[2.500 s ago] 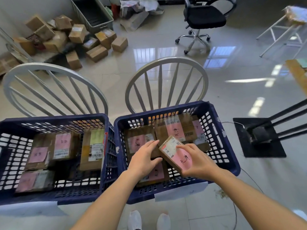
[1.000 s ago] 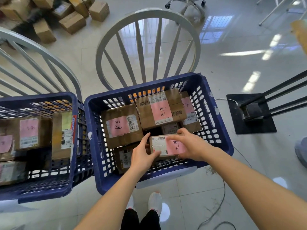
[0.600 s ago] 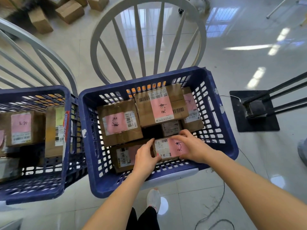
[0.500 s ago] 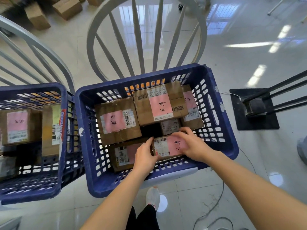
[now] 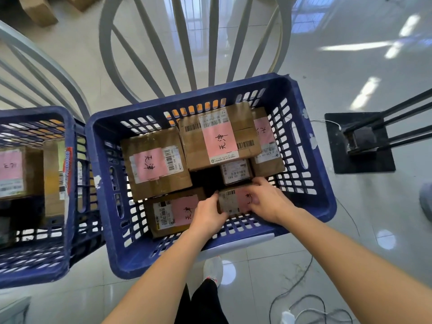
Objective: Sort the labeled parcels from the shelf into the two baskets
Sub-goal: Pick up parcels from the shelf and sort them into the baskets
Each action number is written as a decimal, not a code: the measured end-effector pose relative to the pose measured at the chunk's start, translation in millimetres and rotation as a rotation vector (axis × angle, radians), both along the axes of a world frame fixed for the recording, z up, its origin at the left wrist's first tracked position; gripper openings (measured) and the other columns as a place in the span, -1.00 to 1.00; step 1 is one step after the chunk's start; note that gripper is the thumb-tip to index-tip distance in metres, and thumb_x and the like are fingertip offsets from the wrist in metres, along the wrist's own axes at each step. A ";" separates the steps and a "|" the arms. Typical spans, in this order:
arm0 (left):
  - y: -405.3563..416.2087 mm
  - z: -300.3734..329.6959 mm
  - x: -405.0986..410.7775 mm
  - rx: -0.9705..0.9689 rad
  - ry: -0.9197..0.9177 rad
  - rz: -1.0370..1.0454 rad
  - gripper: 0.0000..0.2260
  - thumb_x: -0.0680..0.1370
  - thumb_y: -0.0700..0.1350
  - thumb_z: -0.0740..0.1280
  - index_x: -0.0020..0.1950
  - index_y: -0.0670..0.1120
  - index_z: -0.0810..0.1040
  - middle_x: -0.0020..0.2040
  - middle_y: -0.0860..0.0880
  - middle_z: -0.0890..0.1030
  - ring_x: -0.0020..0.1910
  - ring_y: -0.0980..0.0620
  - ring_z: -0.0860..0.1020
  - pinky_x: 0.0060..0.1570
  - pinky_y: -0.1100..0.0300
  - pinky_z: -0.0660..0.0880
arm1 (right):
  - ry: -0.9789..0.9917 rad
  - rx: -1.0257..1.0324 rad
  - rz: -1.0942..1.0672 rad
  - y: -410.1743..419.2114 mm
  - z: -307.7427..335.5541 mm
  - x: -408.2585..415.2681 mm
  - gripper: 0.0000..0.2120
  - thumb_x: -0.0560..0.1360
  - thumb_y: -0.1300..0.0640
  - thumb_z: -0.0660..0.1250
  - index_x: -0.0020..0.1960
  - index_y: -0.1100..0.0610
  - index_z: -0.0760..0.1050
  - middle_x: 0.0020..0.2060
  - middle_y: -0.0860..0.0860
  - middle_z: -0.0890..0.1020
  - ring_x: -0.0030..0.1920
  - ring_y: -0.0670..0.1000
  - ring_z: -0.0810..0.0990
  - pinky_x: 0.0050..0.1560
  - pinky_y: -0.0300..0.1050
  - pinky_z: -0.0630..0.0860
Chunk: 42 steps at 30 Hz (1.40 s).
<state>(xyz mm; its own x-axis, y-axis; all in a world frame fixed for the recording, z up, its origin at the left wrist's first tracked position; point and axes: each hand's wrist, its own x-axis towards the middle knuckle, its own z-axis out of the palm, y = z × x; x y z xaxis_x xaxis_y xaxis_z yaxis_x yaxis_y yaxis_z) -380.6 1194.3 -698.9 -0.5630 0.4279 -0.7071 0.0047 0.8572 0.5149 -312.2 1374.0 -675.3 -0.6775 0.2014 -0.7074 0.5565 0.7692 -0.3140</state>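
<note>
Down at near wall of right basket [image 5: 326,206]: left hand [image 5: 207,215] and right hand [image 5: 268,202] pinch small parcel [image 5: 230,201] from either side, set among five others. Left basket [image 5: 67,206] part-filled. Shelf unseen (remainder unknown). Boxy taped cardboard, pink paper labels, slotted blue plastic.

Left basket [image 5: 35,265] cropped at edge
</note>
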 end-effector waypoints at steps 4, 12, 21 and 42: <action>3.6 -1.9 2.1 -0.031 -0.044 -0.021 -0.64 0.54 -0.12 0.40 0.33 0.03 0.52 0.25 -0.04 0.62 0.21 -0.08 0.57 0.20 0.06 0.53 | -0.173 -0.028 0.038 1.1 -10.7 -0.9 -0.43 0.57 -0.02 0.38 0.55 0.01 0.36 0.52 0.08 0.28 0.39 0.16 0.47 0.42 0.04 0.41; 9.1 -7.8 -4.2 -0.069 0.029 -0.142 -0.67 0.57 -0.08 0.35 0.33 -0.05 0.54 0.27 -0.08 0.58 0.20 -0.10 0.54 0.19 0.02 0.52 | -0.251 -0.011 0.008 8.4 -28.8 -0.5 -0.53 0.61 -0.09 0.26 0.50 -0.06 0.39 0.45 0.11 0.29 0.30 0.22 0.51 0.37 0.14 0.46; 9.2 19.4 -7.5 -0.098 0.112 -0.274 -0.54 0.59 0.01 0.31 0.48 -0.04 0.39 0.47 -0.05 0.41 0.38 -0.11 0.44 0.30 -0.01 0.45 | -0.216 0.018 0.045 13.1 5.2 -5.7 -0.54 0.61 -0.10 0.22 0.49 -0.08 0.37 0.41 0.06 0.34 0.31 0.18 0.49 0.30 0.18 0.49; -156.6 358.1 -79.6 -0.067 0.580 -0.002 -0.38 0.62 0.19 0.25 0.62 0.03 0.18 0.62 0.03 0.17 0.57 0.00 0.19 0.49 0.05 0.24 | 0.175 0.305 0.387 -108.6 366.3 -113.8 -0.41 0.62 -0.24 0.20 0.61 -0.15 0.19 0.54 0.03 0.32 0.47 0.16 0.38 0.38 0.21 0.43</action>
